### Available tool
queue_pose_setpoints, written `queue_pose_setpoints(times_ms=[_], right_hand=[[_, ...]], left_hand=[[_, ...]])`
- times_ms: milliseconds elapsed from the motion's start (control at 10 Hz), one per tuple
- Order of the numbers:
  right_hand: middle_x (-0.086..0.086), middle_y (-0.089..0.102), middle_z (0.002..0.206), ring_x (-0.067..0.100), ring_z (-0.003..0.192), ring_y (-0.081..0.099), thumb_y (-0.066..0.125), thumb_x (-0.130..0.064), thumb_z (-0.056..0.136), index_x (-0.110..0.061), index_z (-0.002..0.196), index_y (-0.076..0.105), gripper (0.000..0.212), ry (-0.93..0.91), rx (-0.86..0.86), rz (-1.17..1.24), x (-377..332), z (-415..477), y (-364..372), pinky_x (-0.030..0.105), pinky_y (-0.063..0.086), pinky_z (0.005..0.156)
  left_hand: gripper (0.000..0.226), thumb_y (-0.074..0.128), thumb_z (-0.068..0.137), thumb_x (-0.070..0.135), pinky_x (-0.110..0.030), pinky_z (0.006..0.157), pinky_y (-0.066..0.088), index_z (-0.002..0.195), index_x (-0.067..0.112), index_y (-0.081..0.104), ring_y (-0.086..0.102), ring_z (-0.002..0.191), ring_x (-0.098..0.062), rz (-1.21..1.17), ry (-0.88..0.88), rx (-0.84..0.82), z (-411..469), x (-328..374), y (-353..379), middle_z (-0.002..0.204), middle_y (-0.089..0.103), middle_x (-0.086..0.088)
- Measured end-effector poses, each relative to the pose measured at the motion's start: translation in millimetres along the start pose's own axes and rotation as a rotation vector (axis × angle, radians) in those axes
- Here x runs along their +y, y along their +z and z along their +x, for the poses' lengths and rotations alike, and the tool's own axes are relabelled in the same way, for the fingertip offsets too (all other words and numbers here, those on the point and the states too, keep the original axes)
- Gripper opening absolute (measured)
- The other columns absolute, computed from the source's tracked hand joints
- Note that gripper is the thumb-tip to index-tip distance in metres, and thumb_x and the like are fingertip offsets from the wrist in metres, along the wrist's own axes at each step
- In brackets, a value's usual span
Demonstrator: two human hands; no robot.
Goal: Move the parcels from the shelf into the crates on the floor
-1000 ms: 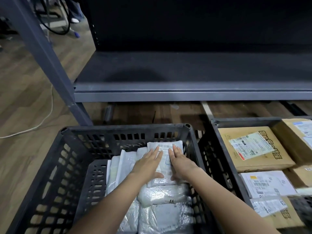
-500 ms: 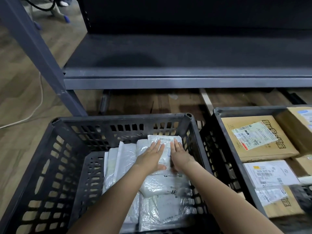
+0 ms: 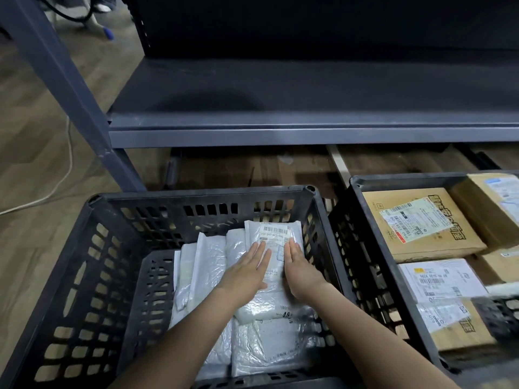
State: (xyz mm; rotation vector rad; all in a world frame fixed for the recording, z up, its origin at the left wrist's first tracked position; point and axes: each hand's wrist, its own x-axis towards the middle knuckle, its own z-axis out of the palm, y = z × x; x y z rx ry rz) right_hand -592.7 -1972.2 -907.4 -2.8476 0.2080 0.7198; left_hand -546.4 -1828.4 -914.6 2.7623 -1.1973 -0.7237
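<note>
A black slatted crate (image 3: 84, 262) on the floor holds several white plastic mailer parcels. The topmost white parcel (image 3: 276, 234), with a barcode label, lies at the crate's far right. My left hand (image 3: 248, 272) and my right hand (image 3: 299, 269) rest flat on it side by side, fingers straight, pressing down. To the right, a second black crate (image 3: 365, 220) holds cardboard box parcels (image 3: 415, 226) with shipping labels. The dark grey shelf (image 3: 280, 108) behind the crates shows no parcels in the part I see.
A grey shelf upright (image 3: 70, 88) slants down at the left. A white cable (image 3: 56, 181) runs across the wooden floor at the left. More wooden floor shows under the shelf, behind the crates.
Both hands stay flat on the top white parcel. My view has shifted slightly, so the shelf and crates sit a little differently in frame.
</note>
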Motion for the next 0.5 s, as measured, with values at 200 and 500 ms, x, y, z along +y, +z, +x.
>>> queue_pose_setpoints(times_ms=[200, 500], right_hand=[[0.013, -0.022, 0.155, 0.022, 0.147, -0.009, 0.028, 0.01, 0.092, 0.002, 0.146, -0.014, 0.069, 0.014, -0.045, -0.002, -0.4, 4.6, -8.0, 0.034, 0.02, 0.118], [0.01, -0.01, 0.158, 0.025, 0.145, 0.018, 0.05, -0.016, 0.094, -0.002, 0.149, -0.004, 0.079, 0.04, -0.066, 0.026, -6.2, -8.4, -46.7, 0.034, 0.034, 0.109]], left_hand=[[0.074, 0.041, 0.1, 0.028, -0.03, 0.116, 0.012, 0.15, 0.014, -0.012, -0.018, 0.145, -0.015, -0.022, -0.019, -0.04, 4.1, -4.1, -3.2, 0.156, -0.023, -0.002], [0.064, 0.042, 0.1, 0.03, -0.033, 0.117, 0.012, 0.151, 0.013, 0.009, 0.004, 0.147, -0.019, -0.113, -0.078, -0.018, -14.1, 8.4, -58.5, 0.16, -0.003, -0.004]])
